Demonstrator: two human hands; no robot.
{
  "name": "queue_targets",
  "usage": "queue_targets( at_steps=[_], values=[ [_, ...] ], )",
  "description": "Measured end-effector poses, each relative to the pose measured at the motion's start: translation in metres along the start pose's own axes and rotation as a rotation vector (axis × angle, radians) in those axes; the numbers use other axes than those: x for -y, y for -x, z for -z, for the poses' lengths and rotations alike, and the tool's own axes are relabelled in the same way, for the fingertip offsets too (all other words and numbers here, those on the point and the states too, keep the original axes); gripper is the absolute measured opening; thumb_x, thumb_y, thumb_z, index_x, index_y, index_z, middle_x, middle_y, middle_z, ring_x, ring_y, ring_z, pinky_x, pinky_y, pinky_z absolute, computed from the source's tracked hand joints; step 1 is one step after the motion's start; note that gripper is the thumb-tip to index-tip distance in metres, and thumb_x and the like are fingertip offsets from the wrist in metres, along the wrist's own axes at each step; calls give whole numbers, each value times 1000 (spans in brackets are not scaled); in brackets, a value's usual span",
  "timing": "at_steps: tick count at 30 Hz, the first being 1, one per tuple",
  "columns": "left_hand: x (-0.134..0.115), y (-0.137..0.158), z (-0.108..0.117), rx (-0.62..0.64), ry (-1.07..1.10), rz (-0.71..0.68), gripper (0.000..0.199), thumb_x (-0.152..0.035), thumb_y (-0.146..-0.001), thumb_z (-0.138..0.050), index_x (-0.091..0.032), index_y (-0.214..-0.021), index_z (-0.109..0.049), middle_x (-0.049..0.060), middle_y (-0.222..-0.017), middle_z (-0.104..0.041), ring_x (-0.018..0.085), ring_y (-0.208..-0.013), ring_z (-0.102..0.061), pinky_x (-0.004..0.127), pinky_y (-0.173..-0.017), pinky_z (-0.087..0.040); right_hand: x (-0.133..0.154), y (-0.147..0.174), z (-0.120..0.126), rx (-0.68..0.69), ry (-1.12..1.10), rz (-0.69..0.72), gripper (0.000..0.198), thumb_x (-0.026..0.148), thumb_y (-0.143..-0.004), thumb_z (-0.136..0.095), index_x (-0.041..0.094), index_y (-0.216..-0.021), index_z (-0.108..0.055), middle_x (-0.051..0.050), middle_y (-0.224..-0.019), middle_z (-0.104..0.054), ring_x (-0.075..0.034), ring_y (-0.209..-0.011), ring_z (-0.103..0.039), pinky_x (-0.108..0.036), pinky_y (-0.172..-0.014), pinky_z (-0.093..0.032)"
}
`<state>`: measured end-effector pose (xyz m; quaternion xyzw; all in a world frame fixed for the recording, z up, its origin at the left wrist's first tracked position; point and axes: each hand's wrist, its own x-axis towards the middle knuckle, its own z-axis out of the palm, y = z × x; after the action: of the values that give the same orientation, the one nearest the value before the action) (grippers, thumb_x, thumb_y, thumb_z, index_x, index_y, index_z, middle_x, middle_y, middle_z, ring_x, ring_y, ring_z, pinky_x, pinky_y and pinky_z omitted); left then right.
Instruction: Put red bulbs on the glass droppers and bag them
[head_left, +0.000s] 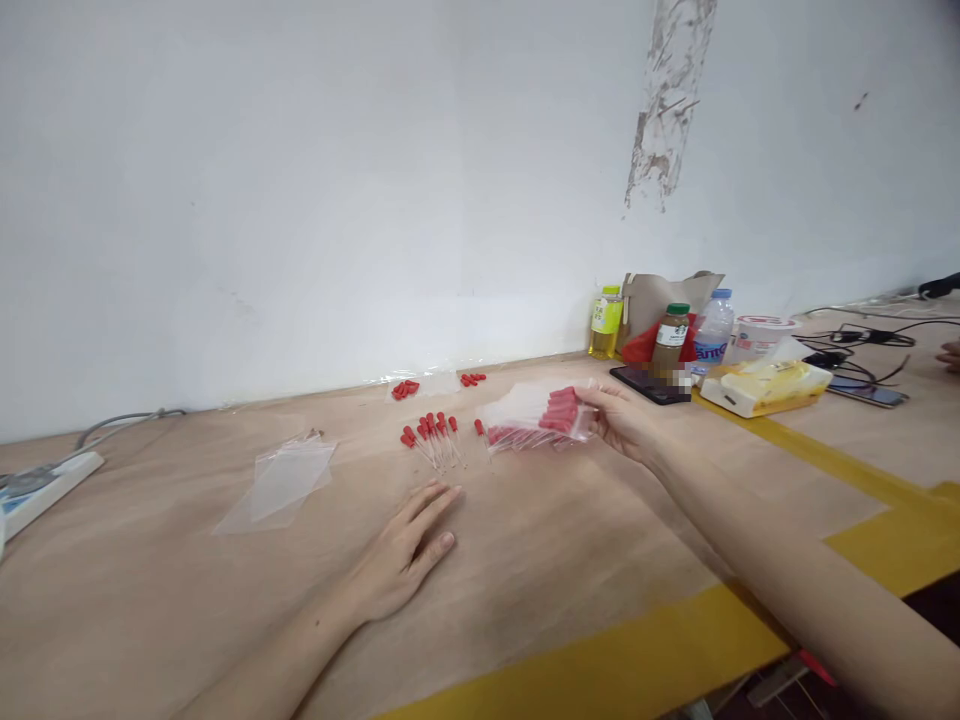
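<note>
My right hand (619, 420) pinches a clear plastic bag (517, 405) with several red pieces (559, 408) inside, over the table. Under and beside it lies a row of more red pieces (517, 438), partly covered by plastic. My left hand (409, 550) rests on the brown table covering with fingers stretched out, holding nothing. Just beyond its fingertips is a loose cluster of red-headed pieces with thin pale stems (431, 430). A single one (479, 428) lies closer to the bag. Flat empty clear bags (289, 485) are on the left.
Two small heaps of red pieces (405, 389) (472, 380) lie near the wall. At the right stand a yellow bottle (604, 325), brown bottle (670, 340), water bottle (714, 330), tissue pack (765, 385) and phone (649, 384). A power strip (56, 495) is left; another person's hand (951, 357) shows far right.
</note>
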<state>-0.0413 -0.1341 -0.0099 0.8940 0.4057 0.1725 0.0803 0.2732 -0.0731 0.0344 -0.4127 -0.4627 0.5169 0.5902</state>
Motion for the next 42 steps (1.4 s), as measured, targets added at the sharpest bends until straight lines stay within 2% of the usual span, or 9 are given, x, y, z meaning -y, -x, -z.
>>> queue_targets(
  at_steps=[7,10,14,19,26,30,34,38,42],
  values=[
    [13,-3,2,-110,-150,37,41,-39,-87,-35,-28,-127,-37,4,-131,-39,23,-123,-29,46,-102,-19,-43,-43,-40,-181,384,79,8,22,-70,-52,18,-69,-46,0,-66,-60,-12,-60,-57,-22,-52,-46],
    [46,-2,15,-194,-322,261,39,-45,-84,-37,-28,-116,-51,6,-130,-41,26,-123,-28,53,-100,-13,-61,-48,-50,-193,692,151,13,26,-69,-52,19,-63,-43,3,-55,-54,-12,-53,-54,-21,-48,-40],
    [101,11,38,-231,-425,687,49,-50,-84,-30,-22,-121,-46,13,-133,-35,32,-124,-23,57,-96,-16,-72,-46,-58,-151,856,193,13,28,-71,-48,19,-64,-44,2,-53,-54,-12,-50,-51,-21,-48,-36],
    [137,24,46,-141,-358,814,57,-52,-86,-19,-18,-129,-36,14,-134,-32,35,-124,-23,58,-93,-21,-78,-41,-64,-148,1033,240,21,33,-69,-51,18,-57,-46,-1,-60,-56,-13,-60,-52,-22,-52,-33],
    [135,19,43,-60,-398,847,53,-48,-86,-22,-18,-124,-41,14,-133,-35,31,-122,-29,56,-92,-24,-71,-27,-60,-227,1355,197,46,60,-69,-45,16,-65,-56,-11,-72,-61,-22,-71,-55,-27,-55,-32],
    [129,16,46,-55,-488,810,41,-38,-85,-28,-17,-107,-57,13,-108,-59,29,-98,-54,41,-81,-39,-66,-19,-54,-271,1416,207,46,56,-78,-35,17,-73,-59,-9,-75,-61,-21,-72,-56,-28,-59,-33],
    [124,13,45,-67,-528,854,37,-29,-83,-30,-16,-87,-65,15,-88,-65,32,-83,-59,38,-66,-43,-64,-6,-60,-282,1439,328,34,44,-83,-33,20,-81,-57,-5,-82,-61,-18,-75,-56,-26,-59,-33],
    [116,12,49,-114,-567,879,35,-26,-82,-31,-15,-90,-63,16,-88,-64,33,-82,-58,36,-62,-41,-61,-3,-81,-141,1459,494,25,31,-83,-36,19,-90,-57,-7,-97,-57,-16,-82,-54,-23,-61,-35],
    [86,11,61,-265,-554,843,32,-25,-84,-30,-15,-91,-60,14,-90,-64,29,-79,-59,32,-58,-38,-56,-27,-109,95,1511,437,25,19,-80,-38,16,-87,-61,-9,-93,-58,-17,-88,-53,-23,-69,-37]
  ],
)
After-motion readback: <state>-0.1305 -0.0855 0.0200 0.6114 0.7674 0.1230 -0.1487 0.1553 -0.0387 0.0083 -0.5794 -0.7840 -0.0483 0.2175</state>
